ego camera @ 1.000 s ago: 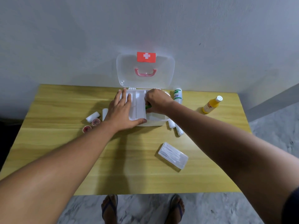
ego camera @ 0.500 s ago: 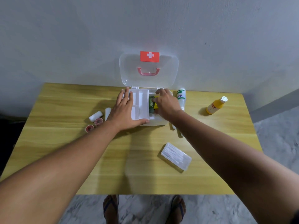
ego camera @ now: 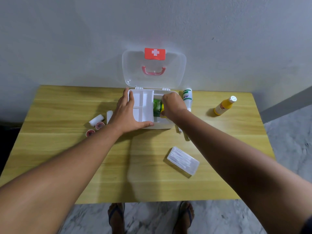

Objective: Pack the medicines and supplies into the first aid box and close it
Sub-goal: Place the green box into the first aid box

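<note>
The white first aid box (ego camera: 162,126) stands open at the table's far edge, its clear lid (ego camera: 175,71) with a red cross label upright against the wall. A white divided tray (ego camera: 143,105) fills its left half. My left hand (ego camera: 128,114) grips the box's left side, thumb on the front rim. My right hand (ego camera: 173,105) holds a green and yellow packet (ego camera: 157,107) inside the box's right half.
Left of the box lie two white rolls (ego camera: 96,120) and two red-capped tape rolls (ego camera: 99,125). A white and green tube (ego camera: 187,97) lies right of the box, an orange bottle (ego camera: 224,106) farther right. A clear case of swabs (ego camera: 183,160) lies nearer me.
My right hand has shifted right and lifted slightly, uncovering the green packet inside the box. My left hand stayed on the box's left side.
</note>
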